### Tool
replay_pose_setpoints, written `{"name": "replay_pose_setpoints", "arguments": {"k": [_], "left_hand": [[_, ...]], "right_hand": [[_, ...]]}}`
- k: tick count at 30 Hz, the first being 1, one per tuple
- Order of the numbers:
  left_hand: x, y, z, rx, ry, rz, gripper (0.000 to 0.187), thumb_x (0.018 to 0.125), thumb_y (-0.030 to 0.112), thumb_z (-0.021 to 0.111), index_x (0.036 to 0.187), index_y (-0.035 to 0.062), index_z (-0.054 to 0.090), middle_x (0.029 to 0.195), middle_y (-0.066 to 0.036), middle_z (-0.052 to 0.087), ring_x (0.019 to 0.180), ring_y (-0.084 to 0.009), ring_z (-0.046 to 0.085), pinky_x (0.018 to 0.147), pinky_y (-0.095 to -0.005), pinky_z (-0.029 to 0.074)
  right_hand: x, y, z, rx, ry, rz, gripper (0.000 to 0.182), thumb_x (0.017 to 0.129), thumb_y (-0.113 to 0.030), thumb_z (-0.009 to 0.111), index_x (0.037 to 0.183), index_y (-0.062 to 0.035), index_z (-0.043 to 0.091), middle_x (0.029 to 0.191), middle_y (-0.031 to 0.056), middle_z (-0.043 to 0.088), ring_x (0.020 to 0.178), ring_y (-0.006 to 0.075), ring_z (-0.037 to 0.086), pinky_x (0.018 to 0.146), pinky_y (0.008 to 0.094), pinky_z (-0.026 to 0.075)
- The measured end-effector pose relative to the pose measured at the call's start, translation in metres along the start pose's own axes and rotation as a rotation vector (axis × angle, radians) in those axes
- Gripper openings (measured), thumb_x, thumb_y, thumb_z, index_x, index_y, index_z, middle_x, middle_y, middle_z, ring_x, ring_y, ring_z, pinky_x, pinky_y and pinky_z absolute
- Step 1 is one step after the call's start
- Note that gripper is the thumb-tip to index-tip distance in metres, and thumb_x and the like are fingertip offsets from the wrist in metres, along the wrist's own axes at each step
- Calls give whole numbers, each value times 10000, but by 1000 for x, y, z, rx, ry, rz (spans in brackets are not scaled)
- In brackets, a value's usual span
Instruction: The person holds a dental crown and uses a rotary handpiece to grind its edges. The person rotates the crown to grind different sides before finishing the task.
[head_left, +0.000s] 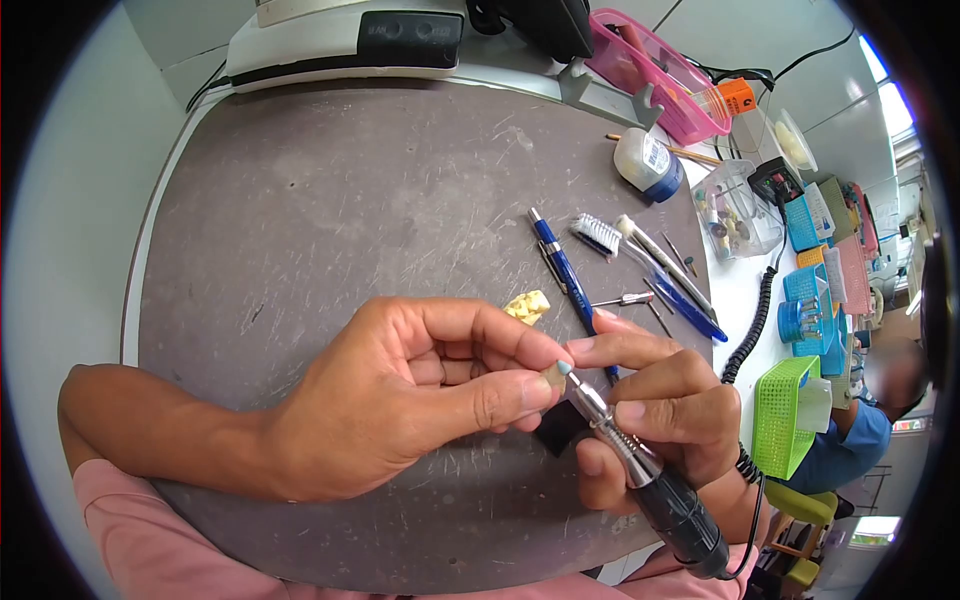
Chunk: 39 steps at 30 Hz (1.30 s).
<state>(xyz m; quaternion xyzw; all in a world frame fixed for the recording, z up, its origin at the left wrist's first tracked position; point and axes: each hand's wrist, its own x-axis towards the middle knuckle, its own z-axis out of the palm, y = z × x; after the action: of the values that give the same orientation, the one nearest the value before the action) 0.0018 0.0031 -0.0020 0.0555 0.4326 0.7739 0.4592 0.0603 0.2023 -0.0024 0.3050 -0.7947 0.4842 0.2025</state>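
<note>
Between thumb and index finger, my left hand (390, 405) pinches a small pale, tooth-like piece (552, 377), mostly covered by the fingertips. My right hand (690, 400) grips a rotary handpiece (640, 465) with a metal nose and black body. Its light-blue tip (565, 367) is right at the piece, and the right index finger reaches close to the left fingertips. Just beyond my hands lies a yellowish lumpy piece that looks like a dental cast (527, 306). A dark square (561, 430) shows partly under the handpiece.
Right of the hands lie a blue mechanical pencil (562, 265), a white-bristled brush (597, 234), a blue pen (690, 305) and a jar (648, 165). A clear box (738, 210) and pink basket (660, 80) stand behind. A coiled cord (757, 325) runs along the right; a person (850, 450) sits beyond.
</note>
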Motion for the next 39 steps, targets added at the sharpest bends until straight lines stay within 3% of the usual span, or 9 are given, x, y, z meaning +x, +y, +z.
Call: {"name": "replay_pose_setpoints", "arguments": {"k": [39], "left_hand": [[1, 0, 0, 8, 7, 8, 170, 850, 2, 597, 1014, -32, 565, 920, -130, 634, 810, -125, 625, 738, -229, 526]], "right_hand": [[0, 0, -3, -4, -53, 8, 352, 676, -27, 766, 913, -20, 506, 771, 115, 573, 913, 366, 641, 851, 517, 495]]}}
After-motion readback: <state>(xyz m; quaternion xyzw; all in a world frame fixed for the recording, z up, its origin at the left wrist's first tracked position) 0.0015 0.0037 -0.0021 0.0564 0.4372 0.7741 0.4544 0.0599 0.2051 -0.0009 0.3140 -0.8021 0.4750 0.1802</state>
